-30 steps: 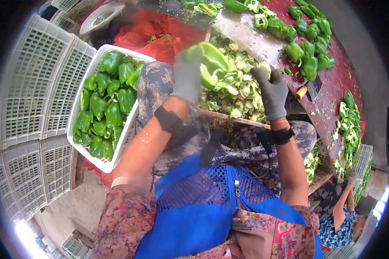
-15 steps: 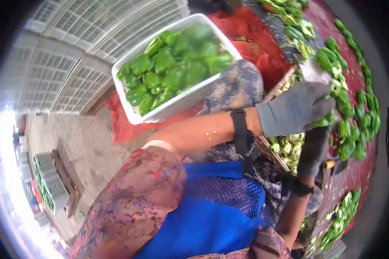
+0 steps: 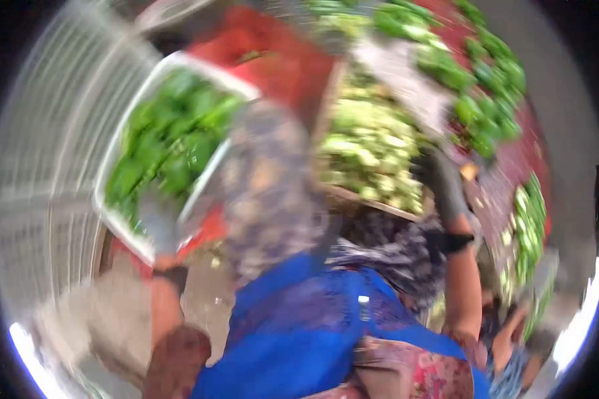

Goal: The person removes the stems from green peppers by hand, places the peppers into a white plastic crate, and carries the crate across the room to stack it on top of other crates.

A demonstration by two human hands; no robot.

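Observation:
My left hand [image 3: 158,216], in a grey glove, is over the near corner of a white plastic crate [image 3: 216,74] heaped with green peppers [image 3: 176,126]. Motion smears its fingers, so any pepper in them cannot be made out. My right hand [image 3: 438,176], in a darker glove, is at the right edge of a wooden box filled with pale pepper cores [image 3: 369,143]. Its fingers are blurred and partly lost against the dark background. A small orange-yellow object [image 3: 469,171] lies close beside it on the dark red table surface [image 3: 489,189].
More green peppers [image 3: 489,120] lie along the table at upper right. Split pale-green pieces [image 3: 529,226] are piled farther down. Red mesh sacking [image 3: 273,56] lies behind the crate. Stacked pale crates [image 3: 40,153] stand at left. Another person's arm [image 3: 509,332] shows at lower right.
My left hand has swung from beside my right hand at the table over to the pepper crate on the left. My right hand remains near the core box. The view has turned.

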